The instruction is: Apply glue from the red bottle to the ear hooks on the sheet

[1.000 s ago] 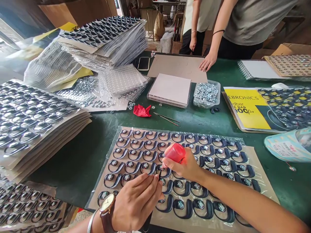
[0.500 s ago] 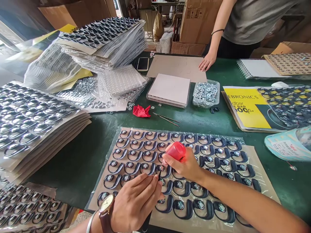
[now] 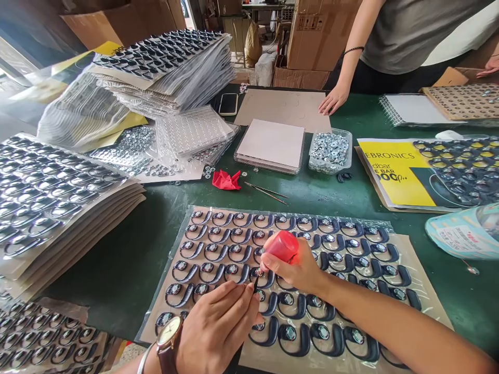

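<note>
My right hand [image 3: 294,267] is closed around a small red squeeze bottle [image 3: 281,246], tipped with its nozzle end low over one of the dark ear-hook pieces [image 3: 266,277]. Beside that piece, my left hand [image 3: 220,322] pinches a thin dark pointed tool [image 3: 256,283], mostly hidden by the fingers. Several rows of these ear-hook pieces, each with a shiny round part, lie on a film-covered cardboard sheet [image 3: 423,270] beneath both hands. A wristwatch [image 3: 169,332] sits on my left wrist.
Tweezers [image 3: 267,192] and a crumpled red scrap [image 3: 226,179] lie beyond the sheet. A clear tub [image 3: 330,150] holds small metal discs. Stacked sheets [image 3: 70,228] stand at left. A blue patterned cup [image 3: 463,234] lies at right. A co-worker's hand [image 3: 334,98] rests on cardboard.
The red bottle has tilted slightly, while both my hands stay nearly in place. At the far right edge, the co-worker's other hand and some white material have come into view.
</note>
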`<state>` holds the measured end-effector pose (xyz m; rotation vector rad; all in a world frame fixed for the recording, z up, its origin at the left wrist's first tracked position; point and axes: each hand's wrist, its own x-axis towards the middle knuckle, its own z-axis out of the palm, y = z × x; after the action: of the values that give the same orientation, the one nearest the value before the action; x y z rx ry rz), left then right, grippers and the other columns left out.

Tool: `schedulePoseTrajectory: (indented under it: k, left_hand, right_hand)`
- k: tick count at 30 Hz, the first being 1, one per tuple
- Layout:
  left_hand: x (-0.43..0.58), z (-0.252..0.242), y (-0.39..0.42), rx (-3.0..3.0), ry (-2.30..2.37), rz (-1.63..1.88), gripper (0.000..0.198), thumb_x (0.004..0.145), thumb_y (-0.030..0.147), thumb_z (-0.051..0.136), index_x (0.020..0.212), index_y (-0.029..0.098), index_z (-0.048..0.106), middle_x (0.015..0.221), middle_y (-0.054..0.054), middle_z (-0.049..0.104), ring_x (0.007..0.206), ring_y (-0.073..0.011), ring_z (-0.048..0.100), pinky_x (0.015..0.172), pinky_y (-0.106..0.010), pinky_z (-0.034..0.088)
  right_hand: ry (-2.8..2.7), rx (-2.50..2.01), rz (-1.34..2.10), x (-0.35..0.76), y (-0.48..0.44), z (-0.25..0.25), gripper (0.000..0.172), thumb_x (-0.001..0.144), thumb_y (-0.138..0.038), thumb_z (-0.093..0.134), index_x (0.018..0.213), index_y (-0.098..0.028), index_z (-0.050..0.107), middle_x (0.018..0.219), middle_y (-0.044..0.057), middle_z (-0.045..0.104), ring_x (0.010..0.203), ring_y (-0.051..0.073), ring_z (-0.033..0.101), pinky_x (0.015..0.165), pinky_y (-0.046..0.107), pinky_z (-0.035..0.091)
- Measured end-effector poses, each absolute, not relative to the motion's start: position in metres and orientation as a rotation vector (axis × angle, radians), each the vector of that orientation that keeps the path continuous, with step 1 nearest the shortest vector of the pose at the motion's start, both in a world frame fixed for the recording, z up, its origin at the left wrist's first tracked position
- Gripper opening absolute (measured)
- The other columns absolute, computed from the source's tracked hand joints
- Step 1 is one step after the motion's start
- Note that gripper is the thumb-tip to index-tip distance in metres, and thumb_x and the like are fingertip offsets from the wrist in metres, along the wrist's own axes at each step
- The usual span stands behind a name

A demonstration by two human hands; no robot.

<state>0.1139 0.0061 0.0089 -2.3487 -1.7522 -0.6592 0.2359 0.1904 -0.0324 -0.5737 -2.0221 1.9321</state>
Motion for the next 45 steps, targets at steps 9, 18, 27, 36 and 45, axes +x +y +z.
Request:
schedulePoseTrajectory:
  k: [9,18,27,36,45]
  left_hand:
    - [0.113,0.014,0.01,-2.323,-1.827,-0.757,0.025,0.097,0.015,0.046,0.107,0.008,0.068,0.1,-0.012,0.075,0.093,-0.0199,0.073,0.094,-0.031,0.058]
    - [0.11,0.014,0.01,-2.361,-1.807,-0.735,0.027,0.098,0.015,0.043,0.105,0.006,0.068,0.099,-0.012,0.075,0.091,-0.021,0.073,0.088,-0.032,0.06]
    - [0.106,0.02,0.017,-2.338,-1.872,-0.908,0.027,0.098,0.017,0.041,0.107,0.01,0.065,0.099,-0.008,0.075,0.086,-0.018,0.073,0.082,-0.031,0.059]
    - [0.102,0.017,0.015,-2.309,-2.03,-1.031,0.025,0.092,0.011,0.048,0.111,0.012,0.064,0.098,-0.007,0.075,0.085,-0.0169,0.072,0.082,-0.03,0.057]
    - [0.097,0.014,0.016,-2.326,-2.085,-1.138,0.024,0.091,0.009,0.054,0.112,0.014,0.063,0.098,-0.008,0.075,0.084,-0.0163,0.071,0.079,-0.03,0.055]
  right_hand:
    - [-1.985,-0.604,1.872,0.234,0.192,-0.033,0.028,0.092,-0.046,0.061,0.08,-0.02,0.058,0.066,0.001,0.065,0.06,0.014,0.062,0.058,0.026,0.05]
    - [-2.095,-0.598,1.745,0.233,0.193,-0.032,0.031,0.091,-0.048,0.061,0.076,-0.021,0.063,0.065,0.001,0.067,0.058,0.015,0.061,0.058,0.026,0.05]
    - [-2.13,-0.634,1.702,0.236,0.193,-0.029,0.034,0.093,-0.045,0.059,0.069,-0.02,0.061,0.06,0.001,0.065,0.055,0.014,0.061,0.055,0.025,0.049]
    - [-2.047,-0.585,1.778,0.237,0.192,-0.029,0.033,0.093,-0.045,0.059,0.073,-0.018,0.061,0.063,0.002,0.066,0.055,0.013,0.061,0.054,0.023,0.049]
    - [-2.111,-0.575,1.795,0.239,0.193,-0.03,0.033,0.092,-0.045,0.06,0.073,-0.018,0.063,0.063,0.002,0.067,0.056,0.013,0.062,0.057,0.023,0.05]
